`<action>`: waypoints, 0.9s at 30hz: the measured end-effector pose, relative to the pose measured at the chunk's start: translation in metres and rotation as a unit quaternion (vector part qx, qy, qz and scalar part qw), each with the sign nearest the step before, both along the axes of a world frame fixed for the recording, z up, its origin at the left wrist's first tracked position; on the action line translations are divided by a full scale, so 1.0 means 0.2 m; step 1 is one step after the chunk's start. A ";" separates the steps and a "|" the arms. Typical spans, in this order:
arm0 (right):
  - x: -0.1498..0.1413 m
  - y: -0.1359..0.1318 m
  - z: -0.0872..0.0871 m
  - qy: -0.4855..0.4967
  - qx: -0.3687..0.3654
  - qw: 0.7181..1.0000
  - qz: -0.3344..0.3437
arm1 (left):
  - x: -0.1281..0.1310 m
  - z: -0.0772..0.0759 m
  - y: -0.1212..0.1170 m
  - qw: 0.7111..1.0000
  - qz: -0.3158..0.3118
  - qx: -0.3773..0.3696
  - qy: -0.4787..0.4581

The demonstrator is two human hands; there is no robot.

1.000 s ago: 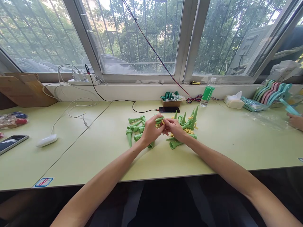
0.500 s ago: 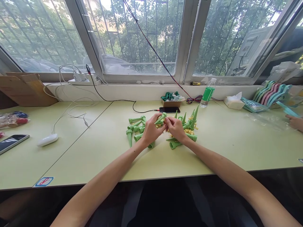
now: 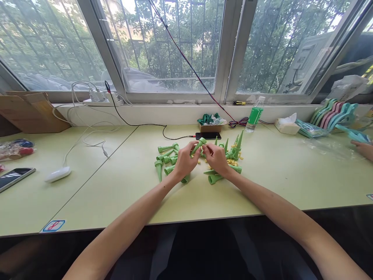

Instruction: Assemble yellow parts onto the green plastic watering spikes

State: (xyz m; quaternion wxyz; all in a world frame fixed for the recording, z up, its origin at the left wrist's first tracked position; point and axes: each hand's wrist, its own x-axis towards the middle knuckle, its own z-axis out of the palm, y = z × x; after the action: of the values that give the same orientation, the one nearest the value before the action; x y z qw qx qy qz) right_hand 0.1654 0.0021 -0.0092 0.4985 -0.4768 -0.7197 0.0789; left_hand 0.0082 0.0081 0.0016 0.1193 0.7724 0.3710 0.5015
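Note:
My left hand (image 3: pixel 185 160) is closed round a green plastic cone spike (image 3: pixel 198 146), its wide end pointing up and to the right. My right hand (image 3: pixel 216 158) pinches at that wide end with thumb and forefinger; whatever small piece sits in the pinch is hidden. Both hands hover over the middle of a pale green table (image 3: pixel 122 186). A heap of green cones (image 3: pixel 166 158) lies to the left of my hands. More green cones (image 3: pixel 234 149), some standing upright, are on the right with small yellow pieces (image 3: pixel 231 161) among them.
A black phone (image 3: pixel 208 135) on a cable and a small cardboard box (image 3: pixel 210 126) lie behind the cones. A green bottle (image 3: pixel 254 114) and tissues (image 3: pixel 285 124) stand at the back right. Another person's hand (image 3: pixel 363 148) shows at the right edge. A white mouse (image 3: pixel 57 174) and a second phone (image 3: pixel 16 177) lie left.
The cone in my left hand has tipped up, wide end now raised. My right hand has shifted to pinch at that end. The view has barely moved.

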 end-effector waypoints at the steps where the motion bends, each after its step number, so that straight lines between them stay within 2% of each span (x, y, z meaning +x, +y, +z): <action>1: 0.00 0.00 0.00 -0.016 0.006 1.000 0.000 | 0.00 0.00 0.01 1.000 -0.002 -0.014 -0.006; 5: 0.01 0.01 0.00 -0.042 0.018 0.999 0.015 | 0.00 -0.02 0.04 0.993 -0.040 -0.093 -0.063; 9: 0.01 0.01 0.00 -0.017 0.008 0.999 0.033 | -0.01 -0.03 0.06 0.983 -0.085 -0.133 -0.096; 19: 0.00 -0.01 0.01 0.088 -0.072 0.989 0.094 | 0.00 -0.04 0.05 0.981 -0.091 -0.140 -0.101; 27: -0.01 0.01 -0.01 0.214 -0.106 0.960 0.143 | -0.01 -0.03 0.04 0.976 -0.135 -0.140 -0.095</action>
State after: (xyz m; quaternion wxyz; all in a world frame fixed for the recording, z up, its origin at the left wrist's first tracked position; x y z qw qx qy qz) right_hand 0.1636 0.0046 -0.0107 0.5712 -0.3910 -0.6440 0.3257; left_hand 0.0069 0.0156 -0.0042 0.3281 0.7397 0.3164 0.4951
